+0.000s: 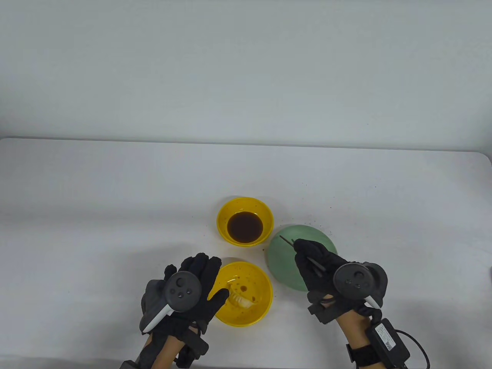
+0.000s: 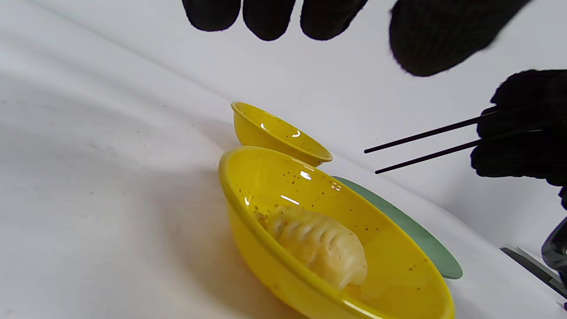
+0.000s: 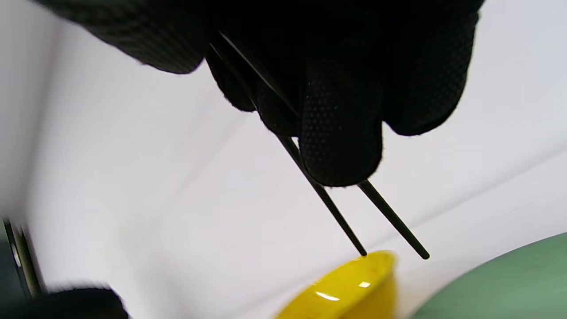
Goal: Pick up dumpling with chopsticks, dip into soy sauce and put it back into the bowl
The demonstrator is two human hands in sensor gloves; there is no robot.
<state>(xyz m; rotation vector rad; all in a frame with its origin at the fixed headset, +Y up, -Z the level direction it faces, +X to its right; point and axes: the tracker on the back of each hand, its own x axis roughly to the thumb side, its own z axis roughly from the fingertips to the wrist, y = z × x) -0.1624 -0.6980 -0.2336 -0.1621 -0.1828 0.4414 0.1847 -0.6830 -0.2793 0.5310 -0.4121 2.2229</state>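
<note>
- Table [image 1: 115, 192]: white, holds 3 dishes close together near the front edge.
- Plate [image 1: 307, 238]: green, on the right; R hand [image 1: 323, 269] hovers over it.
- Bowl [image 1: 253, 311]: yellow, front centre, holds the dumpling [image 1: 240, 298]. L hand [image 1: 192, 292] sits at its left rim; can't tell if it touches.
- Sauce bowl [image 1: 230, 215]: yellow w/ dark soy, just behind the bowl.
- L hand: fingers straight, relaxed, holding nothing.
- R hand: fingers curled, pinching the chopsticks [image 2: 425, 141]; tips slightly apart, empty, pointing toward the sauce bowl.
- Key relation, my read: dumpling lies to the left and nearer the person than the chopstick tips, long axis running roughly left-right across the bowl. L hand is closer, but R has the tool, so tips prob. need to swing left & down into the bowl.
- Pickup not yet done.
</note>
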